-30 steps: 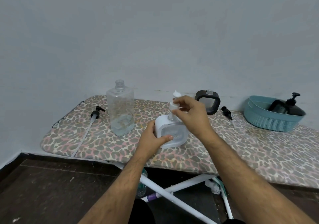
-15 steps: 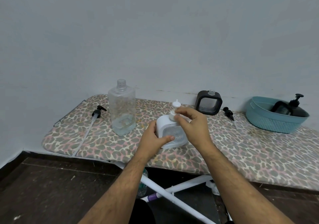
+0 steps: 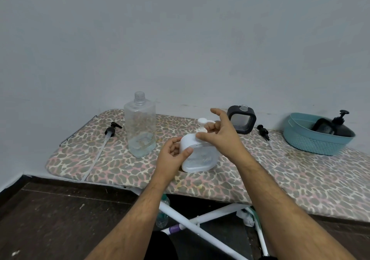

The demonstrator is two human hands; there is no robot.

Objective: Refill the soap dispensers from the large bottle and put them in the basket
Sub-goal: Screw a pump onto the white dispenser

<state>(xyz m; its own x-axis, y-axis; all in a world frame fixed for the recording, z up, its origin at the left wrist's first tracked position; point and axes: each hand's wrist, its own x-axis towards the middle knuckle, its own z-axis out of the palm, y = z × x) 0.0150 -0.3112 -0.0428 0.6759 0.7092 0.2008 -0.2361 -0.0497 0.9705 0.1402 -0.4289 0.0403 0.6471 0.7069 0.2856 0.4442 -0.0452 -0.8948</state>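
A white soap dispenser (image 3: 200,157) stands on the leopard-print ironing board (image 3: 280,171). My left hand (image 3: 172,155) grips its left side. My right hand (image 3: 220,135) pinches the collar of its white pump (image 3: 203,124), index finger raised. The large clear bottle (image 3: 140,125), uncapped and nearly empty, stands to the left. A black dispenser (image 3: 241,122) without a pump stands behind. The teal basket (image 3: 312,141) at the right holds another black dispenser (image 3: 338,127) with its pump on.
A long black pump with a tube (image 3: 109,137) lies at the board's left end. A small black pump (image 3: 263,132) lies between the black dispenser and the basket. A grey wall runs close behind. White board legs (image 3: 192,217) and dark floor are below.
My right hand lowered the white pump into the dispenser's neck and now turns at its collar. The pump nozzle now points right. My left hand kept hold of the body.
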